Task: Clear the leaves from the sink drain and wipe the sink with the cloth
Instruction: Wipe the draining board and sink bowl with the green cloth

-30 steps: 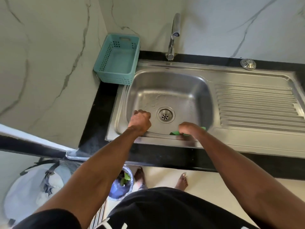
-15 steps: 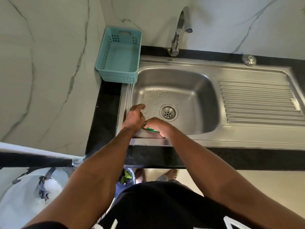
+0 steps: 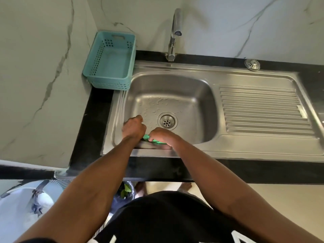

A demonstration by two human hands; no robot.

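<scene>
The steel sink (image 3: 175, 85) has an uncovered drain (image 3: 167, 121) with no leaves on it and water drops on the basin floor. A green cloth (image 3: 147, 137) lies against the basin's near wall, mostly covered by my right hand (image 3: 160, 135), which grips it just in front of the drain. My left hand (image 3: 134, 128) sits left of the drain with its fingers curled into a fist. Nothing shows inside it, and its heel touches the cloth's left end.
A teal plastic basket (image 3: 110, 62) stands on the black counter at the sink's back left corner. The tap (image 3: 173, 34) rises behind the basin. A round metal strainer (image 3: 252, 64) lies at the back right, beyond the ribbed drainboard (image 3: 263, 111). On the floor a bin (image 3: 125, 192) holds green leaves.
My right hand slid the green cloth leftward along the basin's near wall, from right of the drain to beside my left hand. The left hand stayed put, curled.
</scene>
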